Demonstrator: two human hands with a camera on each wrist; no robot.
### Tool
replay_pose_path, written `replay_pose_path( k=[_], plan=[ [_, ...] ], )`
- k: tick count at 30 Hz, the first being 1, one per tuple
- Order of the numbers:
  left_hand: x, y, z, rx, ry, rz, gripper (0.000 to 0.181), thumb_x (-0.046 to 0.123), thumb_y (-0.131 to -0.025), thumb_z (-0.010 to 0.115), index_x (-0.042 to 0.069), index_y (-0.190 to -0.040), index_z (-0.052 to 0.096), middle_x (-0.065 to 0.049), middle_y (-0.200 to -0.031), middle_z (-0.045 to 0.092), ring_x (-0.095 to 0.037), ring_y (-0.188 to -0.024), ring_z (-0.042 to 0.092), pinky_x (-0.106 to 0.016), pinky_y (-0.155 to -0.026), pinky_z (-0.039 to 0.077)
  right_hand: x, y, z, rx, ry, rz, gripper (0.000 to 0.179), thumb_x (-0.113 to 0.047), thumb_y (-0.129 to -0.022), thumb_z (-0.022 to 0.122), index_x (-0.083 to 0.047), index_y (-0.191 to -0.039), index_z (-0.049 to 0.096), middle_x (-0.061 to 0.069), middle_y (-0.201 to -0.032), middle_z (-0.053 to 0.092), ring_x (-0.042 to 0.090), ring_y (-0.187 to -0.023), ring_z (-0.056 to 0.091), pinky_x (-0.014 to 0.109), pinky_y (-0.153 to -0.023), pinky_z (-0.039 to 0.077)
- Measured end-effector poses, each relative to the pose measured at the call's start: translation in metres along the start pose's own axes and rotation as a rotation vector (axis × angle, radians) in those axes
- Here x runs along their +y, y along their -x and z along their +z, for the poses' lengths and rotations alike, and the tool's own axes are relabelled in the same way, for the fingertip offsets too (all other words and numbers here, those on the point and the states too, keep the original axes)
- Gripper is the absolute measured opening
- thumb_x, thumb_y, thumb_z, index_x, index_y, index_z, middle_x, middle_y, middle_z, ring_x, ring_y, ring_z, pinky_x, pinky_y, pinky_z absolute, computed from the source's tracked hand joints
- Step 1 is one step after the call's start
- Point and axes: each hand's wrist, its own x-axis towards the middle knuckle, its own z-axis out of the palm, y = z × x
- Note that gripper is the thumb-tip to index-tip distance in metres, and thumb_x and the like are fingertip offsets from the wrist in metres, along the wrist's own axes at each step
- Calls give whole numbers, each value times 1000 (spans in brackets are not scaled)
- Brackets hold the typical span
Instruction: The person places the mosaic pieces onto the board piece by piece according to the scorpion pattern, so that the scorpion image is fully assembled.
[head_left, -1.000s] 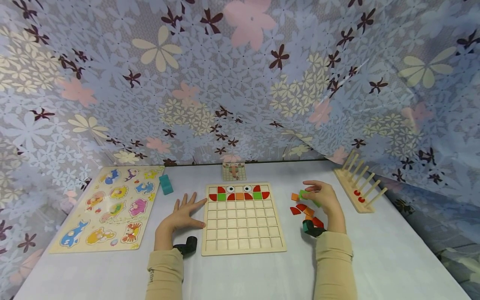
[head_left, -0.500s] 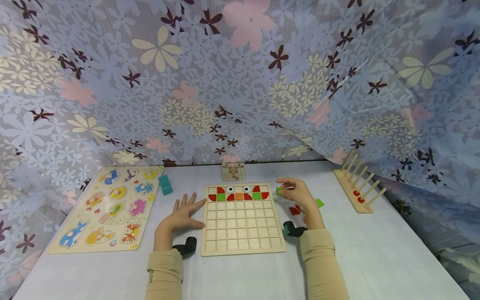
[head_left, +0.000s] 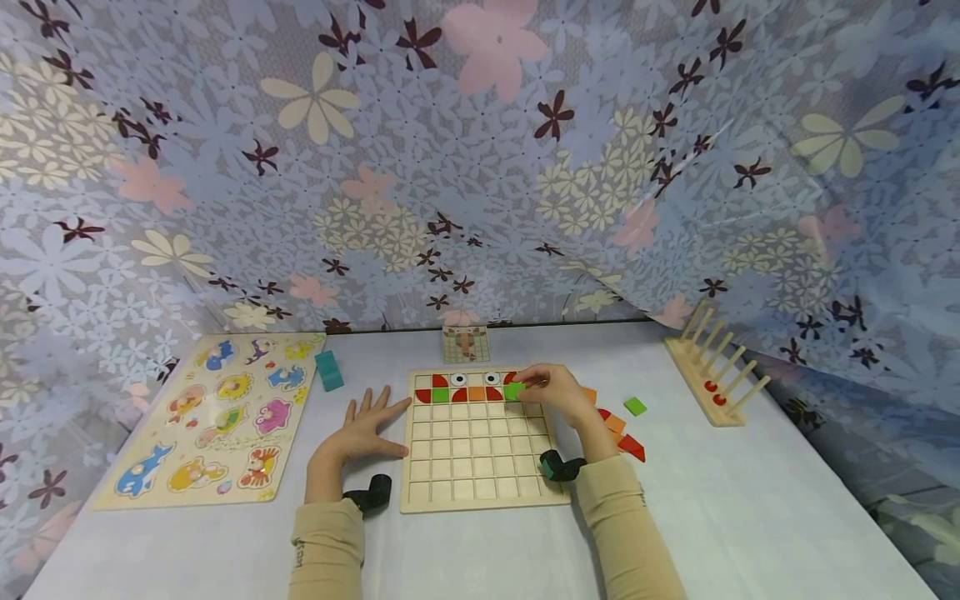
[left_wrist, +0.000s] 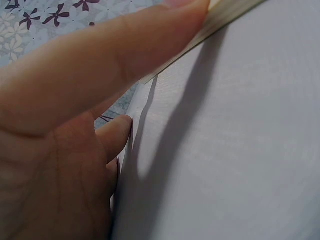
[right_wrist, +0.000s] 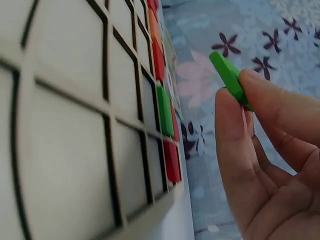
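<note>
My right hand (head_left: 553, 392) pinches a green square tile (right_wrist: 229, 77) between thumb and finger, held up above the wooden grid board (head_left: 480, 458) near its upper right corner. In the right wrist view the tile is tilted and apart from the board. Red, green, orange and eye-patterned pieces fill much of the board's top two rows, including a green tile (right_wrist: 165, 111) set in its cell. My left hand (head_left: 367, 429) lies with fingers spread at the board's left edge, thumb and index fingertip right at the rim; the left wrist view shows a finger (left_wrist: 115, 55) against that edge.
Loose pieces lie right of the board: a green tile (head_left: 635, 406), a red piece (head_left: 632, 447) and an orange tile (head_left: 614, 423). Behind stands a small pattern card (head_left: 466, 344). An animal puzzle board (head_left: 217, 417) and teal block (head_left: 329, 371) are left, a peg rack (head_left: 716, 371) right.
My right hand has picked up the green tile from the loose pieces and carried it left, over the board's upper right. The left hand has stayed at the board's edge.
</note>
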Motion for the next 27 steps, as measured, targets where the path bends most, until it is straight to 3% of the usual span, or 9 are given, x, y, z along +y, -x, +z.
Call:
replay_pose_path(
  k=[7,12,18,27],
  plan=[
    [-1,0,0,0,16,3,92,33,-65,80,11,-143,35,-24,-152,5,-43,-137,-11,-55,-108,-15,-2,-4,17,-9,36,42,18,-1,-78,70,3,-95,66,7,-81,59,18,-70,59,33,-65,55],
    [-1,0,0,7,25,-1,92,33,-65,80,12,-143,36,-23,-152,5,-42,-138,-11,-55,-108,-15,-1,-4,25,0,140,46,13,-3,-78,70,-3,-91,69,4,-81,61,16,-73,55,28,-63,49],
    [0,1,0,6,22,-4,92,33,-65,80,12,-142,36,-23,-152,6,-42,-138,-11,-55,-108,-15,-3,-3,29,30,234,36,11,-5,-79,70,-5,-89,70,3,-83,63,18,-78,55,31,-67,46],
    [1,2,-2,-4,22,-3,91,32,-66,80,11,-143,35,-23,-152,5,-43,-138,-11,-55,-108,-14,-2,-3,32,57,334,46,6,-9,-78,72,-9,-83,69,0,-75,62,15,-69,55,28,-62,45]
  ],
)
